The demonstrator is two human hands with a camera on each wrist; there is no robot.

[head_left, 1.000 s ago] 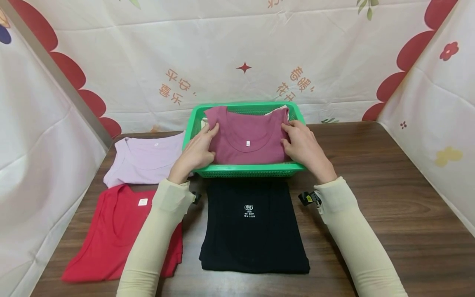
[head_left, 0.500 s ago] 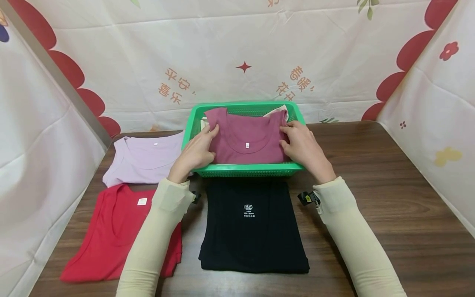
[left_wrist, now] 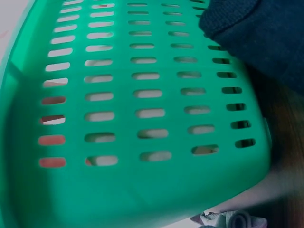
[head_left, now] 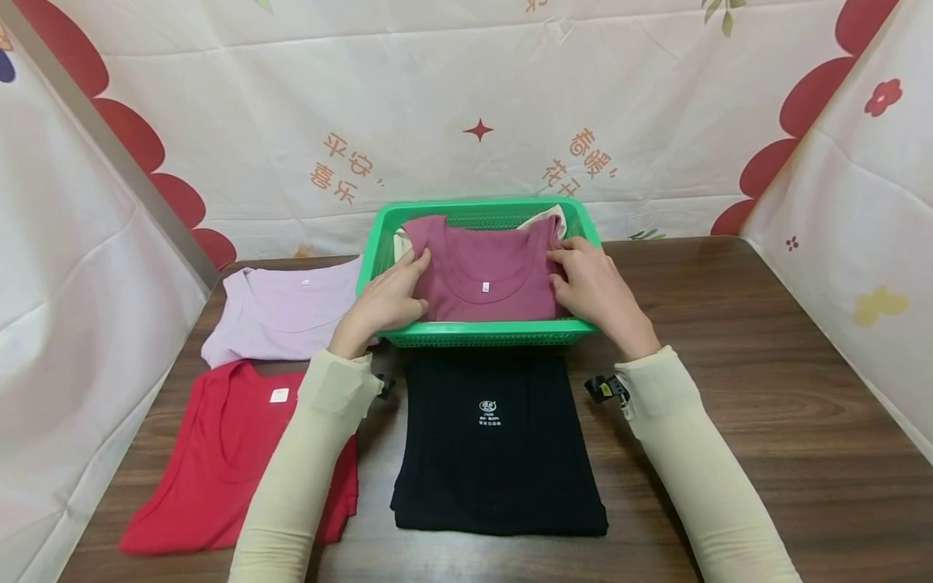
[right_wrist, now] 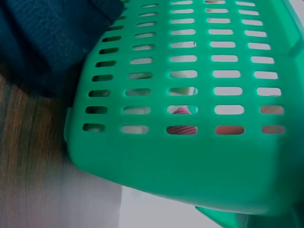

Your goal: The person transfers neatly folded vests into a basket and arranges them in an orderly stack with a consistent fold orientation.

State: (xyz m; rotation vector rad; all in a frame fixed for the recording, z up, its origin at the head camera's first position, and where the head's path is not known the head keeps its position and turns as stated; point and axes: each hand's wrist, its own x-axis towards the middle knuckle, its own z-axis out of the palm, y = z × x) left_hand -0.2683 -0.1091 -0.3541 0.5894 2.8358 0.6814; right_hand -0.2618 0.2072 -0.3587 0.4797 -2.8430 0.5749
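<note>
A folded mauve tank top (head_left: 484,275) with a small white neck label lies in a green plastic basket (head_left: 490,328), over a cream garment (head_left: 548,217) whose edges peep out. My left hand (head_left: 386,301) reaches over the basket's left rim and holds the tank top by its left side. Opposite it, my right hand (head_left: 596,283) pinches the tank top's right side between thumb and fingers. Both wrist views are filled by the basket's slotted walls; mauve cloth shows through the slots in the right wrist view. Some fingers are hidden inside the basket.
A folded black top (head_left: 496,453) lies directly in front of the basket. To the left are a lilac tank top (head_left: 291,304) and, nearer, a red one (head_left: 226,453), partly under my left forearm. A printed white curtain (head_left: 466,81) hangs behind the brown table (head_left: 765,364).
The mauve tank top has sunk slightly lower in the basket, and its right shoulder has shifted a little, showing more of the cream garment. Both hands stay almost in place.
</note>
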